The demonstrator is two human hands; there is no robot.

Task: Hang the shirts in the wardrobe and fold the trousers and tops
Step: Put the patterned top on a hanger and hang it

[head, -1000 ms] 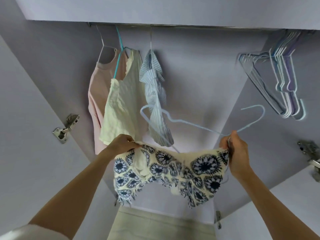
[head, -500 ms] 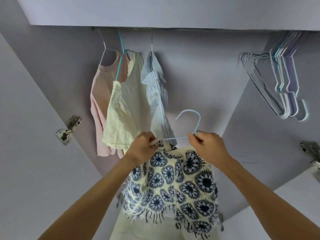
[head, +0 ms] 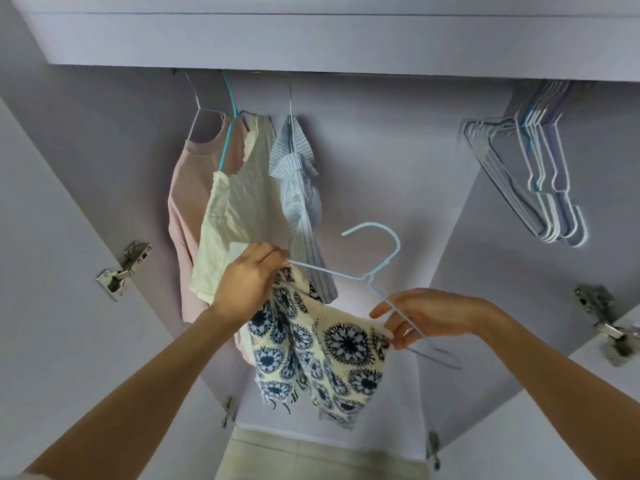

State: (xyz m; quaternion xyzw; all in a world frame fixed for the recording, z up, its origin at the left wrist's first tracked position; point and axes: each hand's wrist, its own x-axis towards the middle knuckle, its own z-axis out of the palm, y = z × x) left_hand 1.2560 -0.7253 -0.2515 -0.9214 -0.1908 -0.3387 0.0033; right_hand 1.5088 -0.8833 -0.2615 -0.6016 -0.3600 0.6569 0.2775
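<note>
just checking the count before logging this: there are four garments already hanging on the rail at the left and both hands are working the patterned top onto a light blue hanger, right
Not quite. The head view shows three garments on the rail: a pink top, a cream top and a striped shirt. The rest holds: left hand and right hand work the patterned top onto the light blue hanger.

Single head-worn wide-angle view, tilted upward into open wardrobe (head: 381, 168); close range. Forearms enter from lower corners; top panel (head: 311, 36) spans upper frame edge.
</note>
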